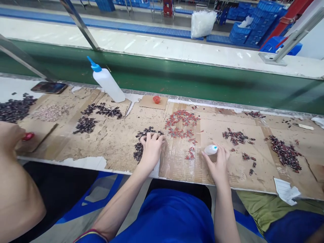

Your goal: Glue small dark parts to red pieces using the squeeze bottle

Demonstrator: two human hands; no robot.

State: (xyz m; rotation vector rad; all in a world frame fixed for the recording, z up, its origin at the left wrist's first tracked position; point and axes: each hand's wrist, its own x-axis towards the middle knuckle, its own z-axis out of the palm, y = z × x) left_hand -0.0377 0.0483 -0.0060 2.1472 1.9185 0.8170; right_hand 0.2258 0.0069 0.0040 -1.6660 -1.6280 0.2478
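My left hand [152,148] rests at the right side of a pile of small black parts [138,150], its fingers bent down onto them. Whatever sits under its fingertips is hidden. In my right hand [219,162] is a small white squeeze bottle [210,149] with a blue tip, gripped between thumb and fingers and tilted toward the camera. Between the two hands lie many small red-and-black parts [181,123], spread in a loose ring with a few strays nearer to me.
A large white bottle [108,84] with blue nozzle stands behind, near a red cup [156,99]. More part piles [286,153] lie right. At left, a co-worker's hand [10,135] is by a red object [27,136]. A phone [49,87] lies beyond; a green belt [162,76] runs behind.
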